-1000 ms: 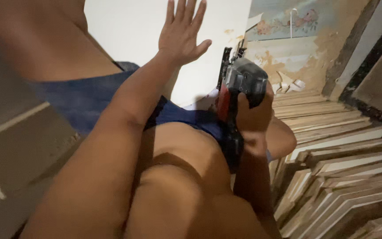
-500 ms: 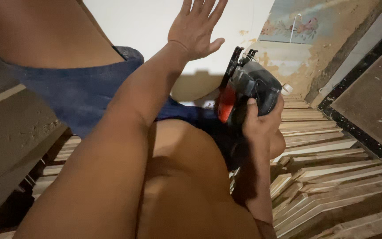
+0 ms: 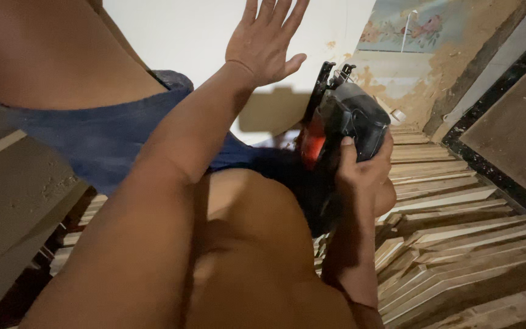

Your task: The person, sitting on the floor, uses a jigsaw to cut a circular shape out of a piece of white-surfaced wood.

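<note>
My left hand [image 3: 267, 38] is raised with fingers spread, flat against or close to a white panel [image 3: 184, 36]; it holds nothing. My right hand [image 3: 365, 173] grips a black and grey power tool [image 3: 347, 119] with a red part on its side, held above my knee [image 3: 245, 213]. The tool's front end points up toward the white panel. My blue shorts [image 3: 111, 137] fill the left middle of the view.
Many pale wooden strips [image 3: 452, 207] lie stacked on the floor at right and below. A dark-edged brown slab [image 3: 512, 131] lies at far right. A grey board [image 3: 13, 195] stands at left. Dusty rubble and a painted surface [image 3: 409, 30] are beyond.
The view has swung, so the tool and right hand sit further right and lower. My left hand stays spread on the white panel. The grip on the tool is unchanged.
</note>
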